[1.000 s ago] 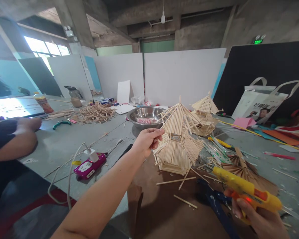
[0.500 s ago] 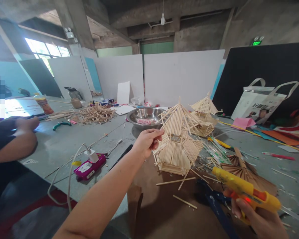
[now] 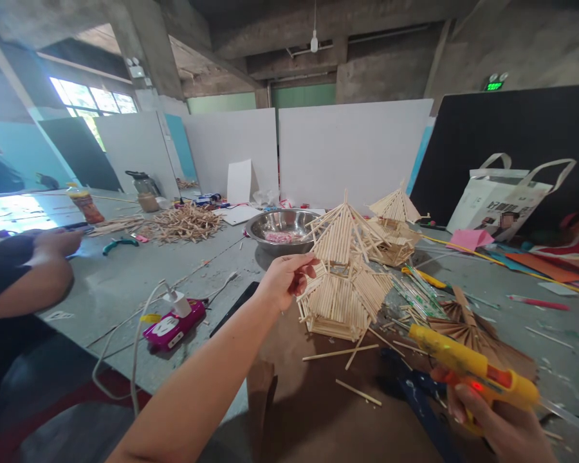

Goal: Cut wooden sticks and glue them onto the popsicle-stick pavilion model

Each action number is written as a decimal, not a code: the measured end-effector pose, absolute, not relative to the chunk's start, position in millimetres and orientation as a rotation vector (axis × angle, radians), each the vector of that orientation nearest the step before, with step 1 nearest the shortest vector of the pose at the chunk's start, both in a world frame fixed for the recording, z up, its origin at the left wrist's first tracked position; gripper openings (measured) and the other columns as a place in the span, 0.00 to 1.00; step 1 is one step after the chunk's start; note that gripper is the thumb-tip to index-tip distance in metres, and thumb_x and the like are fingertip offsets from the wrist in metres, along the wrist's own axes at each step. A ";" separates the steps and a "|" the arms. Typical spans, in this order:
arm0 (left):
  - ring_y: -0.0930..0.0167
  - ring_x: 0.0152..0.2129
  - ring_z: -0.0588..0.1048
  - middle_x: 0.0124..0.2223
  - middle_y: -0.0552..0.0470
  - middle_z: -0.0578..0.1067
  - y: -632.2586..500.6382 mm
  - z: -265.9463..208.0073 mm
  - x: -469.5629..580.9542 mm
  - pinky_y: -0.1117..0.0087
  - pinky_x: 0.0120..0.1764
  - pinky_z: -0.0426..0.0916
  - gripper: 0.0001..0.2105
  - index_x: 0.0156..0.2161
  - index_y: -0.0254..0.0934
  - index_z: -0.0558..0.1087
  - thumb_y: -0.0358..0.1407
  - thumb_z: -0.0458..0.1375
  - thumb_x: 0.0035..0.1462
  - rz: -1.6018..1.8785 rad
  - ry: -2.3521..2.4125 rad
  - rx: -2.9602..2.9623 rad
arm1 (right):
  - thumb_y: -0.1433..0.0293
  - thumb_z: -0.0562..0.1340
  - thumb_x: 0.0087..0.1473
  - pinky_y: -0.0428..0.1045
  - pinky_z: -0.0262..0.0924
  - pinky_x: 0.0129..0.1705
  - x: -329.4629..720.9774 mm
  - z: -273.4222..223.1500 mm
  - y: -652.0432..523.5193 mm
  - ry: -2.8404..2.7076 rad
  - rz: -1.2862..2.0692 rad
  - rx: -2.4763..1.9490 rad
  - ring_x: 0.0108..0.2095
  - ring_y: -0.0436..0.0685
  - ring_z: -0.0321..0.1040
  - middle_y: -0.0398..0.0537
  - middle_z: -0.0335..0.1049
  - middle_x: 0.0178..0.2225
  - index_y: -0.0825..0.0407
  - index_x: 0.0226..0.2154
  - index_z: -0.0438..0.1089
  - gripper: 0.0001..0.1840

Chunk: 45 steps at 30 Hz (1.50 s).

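Note:
A model pavilion built of thin wooden sticks, with two tiers of sloping roof, stands upright on a brown board. My left hand is closed in a pinch at the lower left corner of its upper roof; the fingertips partly hide what they grip. Low on the right, my right hand is wrapped round a yellow glue gun with a glowing red light. The gun's nozzle points left toward the model, apart from it. Loose sticks and dark blue-handled pliers lie in front of the model.
Behind stand a second stick pavilion and a steel bowl. A stick pile and a purple power strip are to the left. Another person's arm rests at the far left. A folded brown paper fan lies right.
The glue gun has shifted very slightly left in view. My left hand stays at the roof corner. At the far left, the other person's hand has moved a little to the right.

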State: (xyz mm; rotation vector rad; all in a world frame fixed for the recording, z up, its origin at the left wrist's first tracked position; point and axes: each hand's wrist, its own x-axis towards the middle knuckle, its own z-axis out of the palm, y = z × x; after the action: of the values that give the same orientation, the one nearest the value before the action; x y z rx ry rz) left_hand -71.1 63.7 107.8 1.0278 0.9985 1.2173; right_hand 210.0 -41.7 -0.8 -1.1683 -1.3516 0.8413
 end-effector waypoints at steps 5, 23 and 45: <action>0.83 0.06 0.57 0.16 0.56 0.66 63.5 105.8 -70.7 0.79 0.10 0.44 0.11 0.26 0.29 0.70 0.39 0.59 0.40 1.229 0.977 1.058 | 0.62 0.60 0.42 0.43 0.58 0.15 213.1 -3.4 -40.6 -1.403 0.838 -1.177 0.14 0.50 0.60 0.43 0.62 0.13 0.53 0.25 0.70 0.11; 0.83 0.06 0.57 0.17 0.54 0.69 64.2 105.9 -69.3 0.78 0.10 0.44 0.12 0.25 0.30 0.71 0.39 0.59 0.40 1.256 1.016 1.071 | 0.59 0.59 0.41 0.43 0.57 0.15 208.9 -1.8 -42.5 -1.358 0.826 -1.199 0.13 0.50 0.58 0.43 0.60 0.12 0.53 0.25 0.69 0.14; 0.82 0.07 0.57 0.19 0.52 0.70 60.9 102.4 -66.3 0.78 0.10 0.48 0.10 0.27 0.28 0.73 0.35 0.56 0.41 1.282 0.987 1.080 | 0.62 0.60 0.41 0.43 0.59 0.16 212.2 -1.6 -39.9 -1.404 0.826 -1.169 0.13 0.50 0.60 0.44 0.64 0.13 0.53 0.24 0.70 0.11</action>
State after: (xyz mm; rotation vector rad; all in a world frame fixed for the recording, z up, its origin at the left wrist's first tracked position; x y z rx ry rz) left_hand -66.3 60.9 102.4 1.0795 0.9872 1.2820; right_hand 212.2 -39.9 -1.6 -1.1693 -1.4037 0.8256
